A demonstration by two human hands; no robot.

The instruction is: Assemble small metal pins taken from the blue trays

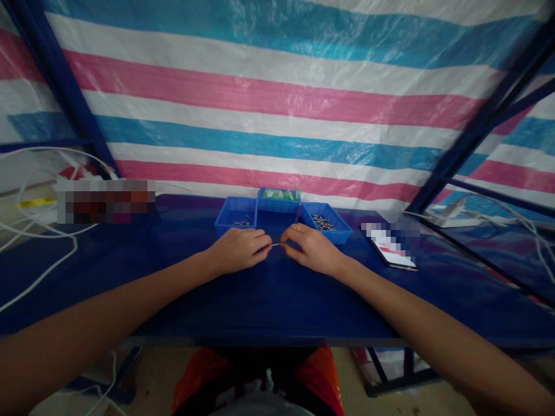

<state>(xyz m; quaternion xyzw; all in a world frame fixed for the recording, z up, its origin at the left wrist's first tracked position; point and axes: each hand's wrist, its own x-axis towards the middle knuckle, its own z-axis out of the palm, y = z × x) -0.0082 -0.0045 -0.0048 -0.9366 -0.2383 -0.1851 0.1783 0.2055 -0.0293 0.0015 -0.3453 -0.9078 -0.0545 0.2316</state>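
Note:
Between my two hands runs a thin, short metal rod, level above the table. My left hand pinches its left end between thumb and fingers. At the other end, the fingers of my right hand are closed, and whatever small part they may hold there is hidden. Behind my left hand stands a blue bin with a few thin metal pieces in it. A second blue bin, behind my right hand, holds a heap of small dark and silvery parts. Farther back, a third blue bin contains green-and-clear plastic material.
A phone lies on the blue table, right of the bins. White cables trail over the table's left side near a blurred-out object. Blue metal posts and a striped plastic sheet stand behind.

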